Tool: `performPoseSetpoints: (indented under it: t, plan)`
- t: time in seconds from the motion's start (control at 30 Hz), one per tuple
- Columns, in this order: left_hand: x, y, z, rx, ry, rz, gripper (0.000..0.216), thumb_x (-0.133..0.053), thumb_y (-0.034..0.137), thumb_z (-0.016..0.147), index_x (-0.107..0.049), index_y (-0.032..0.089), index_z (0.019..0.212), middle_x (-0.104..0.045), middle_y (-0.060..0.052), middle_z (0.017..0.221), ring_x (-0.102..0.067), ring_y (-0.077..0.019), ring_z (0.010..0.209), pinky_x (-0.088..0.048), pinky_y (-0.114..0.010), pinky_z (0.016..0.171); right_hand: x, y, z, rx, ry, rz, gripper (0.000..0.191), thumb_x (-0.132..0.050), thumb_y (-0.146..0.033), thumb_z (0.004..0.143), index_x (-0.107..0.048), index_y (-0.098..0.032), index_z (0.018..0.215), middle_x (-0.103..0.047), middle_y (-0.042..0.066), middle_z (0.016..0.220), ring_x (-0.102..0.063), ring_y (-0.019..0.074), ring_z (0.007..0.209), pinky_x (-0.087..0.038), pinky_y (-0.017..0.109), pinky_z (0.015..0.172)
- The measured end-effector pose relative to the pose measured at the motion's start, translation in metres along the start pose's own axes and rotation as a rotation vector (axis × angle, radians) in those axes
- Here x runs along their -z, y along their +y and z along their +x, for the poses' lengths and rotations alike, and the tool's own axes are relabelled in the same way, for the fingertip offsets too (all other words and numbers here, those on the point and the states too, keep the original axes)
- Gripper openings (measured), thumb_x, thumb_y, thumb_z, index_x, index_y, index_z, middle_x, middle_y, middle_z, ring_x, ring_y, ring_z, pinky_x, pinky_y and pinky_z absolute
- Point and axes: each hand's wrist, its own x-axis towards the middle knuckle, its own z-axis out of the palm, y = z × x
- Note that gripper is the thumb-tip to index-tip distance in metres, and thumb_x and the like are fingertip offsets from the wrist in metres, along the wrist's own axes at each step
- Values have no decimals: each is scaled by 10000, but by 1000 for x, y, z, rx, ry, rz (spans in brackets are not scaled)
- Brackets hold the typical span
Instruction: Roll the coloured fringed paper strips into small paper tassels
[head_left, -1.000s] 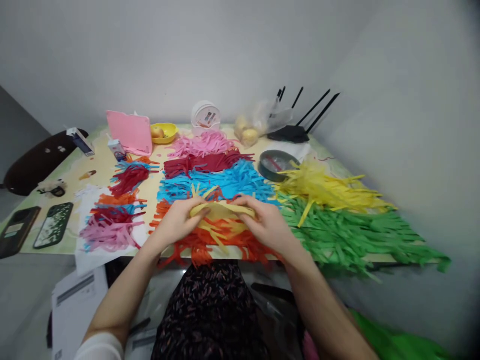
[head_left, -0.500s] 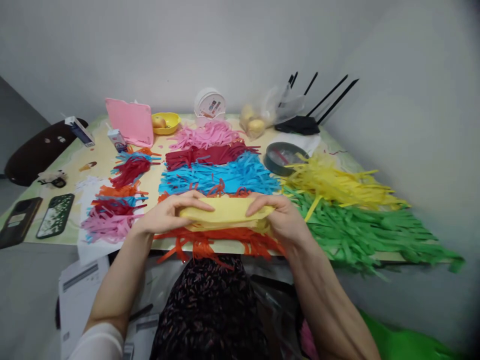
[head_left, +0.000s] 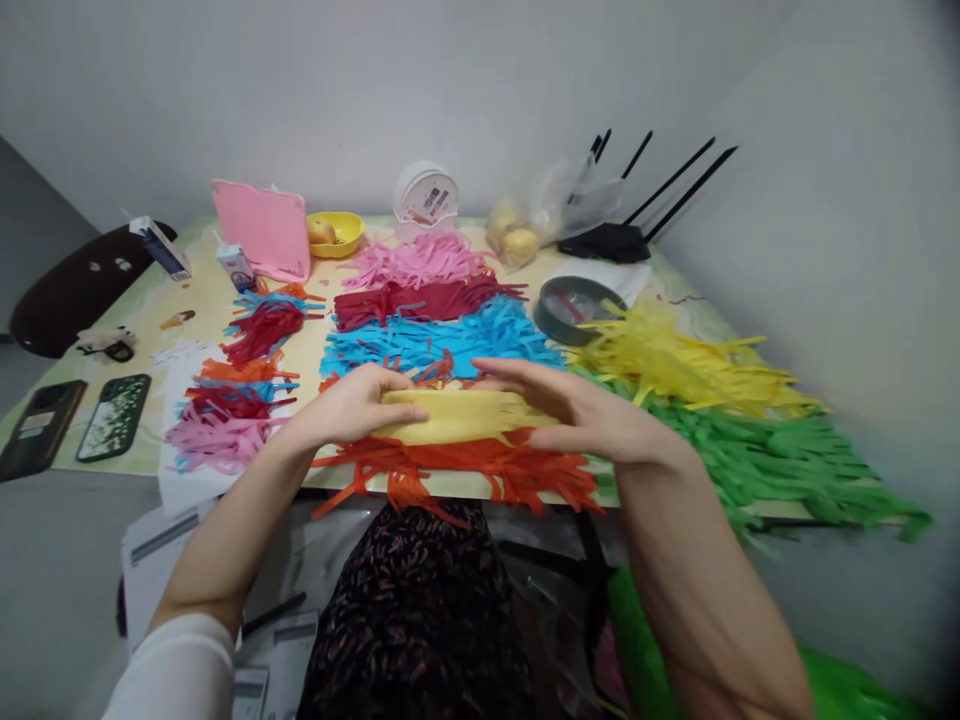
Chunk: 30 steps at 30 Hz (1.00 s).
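My left hand [head_left: 360, 405] is closed on the left end of a folded stack of yellow fringe paper [head_left: 457, 415], thumb on the near face and fingers behind. Around the stack's right end, where cut strips show, my right hand [head_left: 577, 408] is spread, fingers stretched above and thumb below; whether it touches the strips I cannot tell. Directly under the yellow stack lies orange fringe [head_left: 465, 462] along the table's front edge. Blue fringe [head_left: 442, 345] lies just behind, then dark red fringe [head_left: 427, 300] and pink fringe [head_left: 420, 260].
Yellow fringe [head_left: 690, 355] and green fringe [head_left: 772, 450] cover the table's right side. A grey round tin [head_left: 577, 310] sits behind them. Mixed fringe bundles [head_left: 232, 400], two phones [head_left: 112, 418], a pink tablet case [head_left: 262, 230], a yellow bowl [head_left: 352, 232] and a black router [head_left: 607, 243] stand about.
My right hand has loosened from the yellow paper's right end and spread its fingers, shifting right. My left hand keeps its hold, and the stack has moved slightly right.
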Motion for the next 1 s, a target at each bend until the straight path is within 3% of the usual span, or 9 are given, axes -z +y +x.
performPoseSetpoints:
  t: [0.1, 0.2, 0.47, 0.7, 0.8, 1.0]
  plan:
    - [-1, 3, 1, -6, 13, 38, 367, -640, 477, 791, -627, 127, 683, -407, 50, 562, -347, -79, 521, -239, -204, 477, -14, -1, 12, -96, 109, -159, 253, -684, -418, 815, -704, -202, 946, -725, 29, 869, -651, 184, 761, -478, 269, 677]
    - [-4, 4, 1, -23, 64, 66, 343, -664, 453, 774, -632, 130, 663, -437, 50, 580, -379, -87, 559, -274, -204, 515, -25, -2, 18, -139, 126, -251, 273, -656, -379, 840, -614, -189, 648, -588, -28, 592, -514, 123, 573, -357, 231, 555]
    - [-9, 8, 3, -25, 137, 100, 311, -710, 403, 727, -566, 150, 616, -442, 56, 583, -399, -99, 584, -283, -213, 548, -15, -8, 16, -133, 104, -250, 240, -657, -357, 832, -657, -188, 663, -610, -25, 597, -487, 112, 555, -333, 232, 540]
    - [-6, 5, 4, -28, 33, 7, 310, -692, 441, 758, -615, 144, 718, -478, 50, 626, -421, -94, 584, -309, -201, 524, -11, -8, 12, -140, 69, -216, 215, -648, -379, 834, -658, -193, 728, -616, -20, 647, -499, 119, 580, -349, 225, 536]
    - [-7, 2, 0, -36, 47, -40, 290, -682, 426, 778, -633, 143, 734, -516, 43, 645, -450, -89, 584, -342, -188, 519, -16, -5, 6, -142, 141, -172, 201, -641, -375, 835, -630, -194, 747, -637, -8, 707, -530, 132, 620, -383, 227, 562]
    - [-19, -9, -9, -9, 149, -406, 262, -668, 370, 796, -720, 144, 916, -640, -9, 716, -578, -119, 578, -468, -216, 531, -39, 9, -9, -122, 394, 37, 146, -616, -308, 856, -711, -202, 887, -691, 26, 795, -583, 152, 641, -436, 259, 588]
